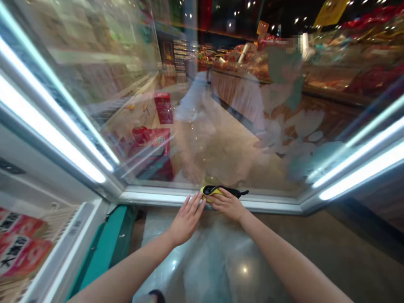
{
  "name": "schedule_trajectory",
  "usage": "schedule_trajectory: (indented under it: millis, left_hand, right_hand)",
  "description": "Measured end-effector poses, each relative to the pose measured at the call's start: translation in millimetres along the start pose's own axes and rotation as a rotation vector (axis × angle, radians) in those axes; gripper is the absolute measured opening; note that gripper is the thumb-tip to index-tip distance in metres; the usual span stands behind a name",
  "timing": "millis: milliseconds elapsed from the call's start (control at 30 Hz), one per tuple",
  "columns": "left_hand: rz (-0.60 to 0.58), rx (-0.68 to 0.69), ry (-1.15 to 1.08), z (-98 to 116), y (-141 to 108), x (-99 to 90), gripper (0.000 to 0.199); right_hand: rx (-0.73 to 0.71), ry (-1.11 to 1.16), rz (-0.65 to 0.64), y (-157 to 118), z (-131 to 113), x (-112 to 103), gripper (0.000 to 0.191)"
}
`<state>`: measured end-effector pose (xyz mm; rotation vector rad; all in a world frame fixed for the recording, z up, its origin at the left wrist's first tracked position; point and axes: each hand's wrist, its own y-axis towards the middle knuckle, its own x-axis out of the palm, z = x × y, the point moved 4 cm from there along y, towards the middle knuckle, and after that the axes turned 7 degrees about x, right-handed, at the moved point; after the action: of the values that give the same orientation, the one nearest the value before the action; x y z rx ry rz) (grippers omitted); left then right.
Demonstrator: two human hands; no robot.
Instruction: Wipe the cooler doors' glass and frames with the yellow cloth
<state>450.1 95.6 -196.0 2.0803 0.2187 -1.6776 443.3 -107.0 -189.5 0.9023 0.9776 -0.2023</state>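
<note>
A yellow and black tool (225, 192) with a black strap lies along the lower white frame (271, 206) of a glass door (217, 155). My right hand (229, 205) rests on the tool, its fingers wrapped over the yellow part and pressed against it. My left hand (187, 219) is just left of it, fingers stretched out and a little apart, the tips on the door frame and near the tool's left end. It holds nothing. The underside of the tool is hidden.
Bright light strips (53, 109) line the door's left side, with more at the right. At lower left, a chiller with a teal edge (110, 240) holds red packages (23, 248). The glass reflects a person, and shop shelves and red boxes show in it.
</note>
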Motion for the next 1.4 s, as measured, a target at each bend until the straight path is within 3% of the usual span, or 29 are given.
schedule_trajectory:
  millis: [367,533,767,900,1033,1233,1400]
  left_hand:
    - [-0.131,0.256,-0.092,57,92,2.7,0.096]
    - [-0.135,0.294,-0.111,91,128,16.4,0.093]
    - [-0.114,0.263,-0.134,137,178,31.5,0.092]
    - [-0.122,0.207,-0.161,154,188,39.0,0.093]
    - [-0.116,0.156,-0.159,158,183,43.3,0.095]
    - [-0.085,0.147,-0.162,159,181,34.6,0.098]
    - [-0.012,0.169,-0.17,170,192,16.3,0.101]
  right_hand:
    - [0.062,0.005,-0.114,-96,65,-59,0.036]
    - [0.097,0.024,-0.146,-136,91,-80,0.036]
    - [-0.001,-0.111,-0.258,-183,126,-115,0.031]
    - [-0.017,-0.152,-0.279,-199,139,-133,0.036]
    - [-0.002,-0.206,-0.292,-207,140,-141,0.035]
    - [0.193,-0.235,-0.308,-219,131,-151,0.046]
    - [0.422,-0.16,-0.2,-235,129,-169,0.063]
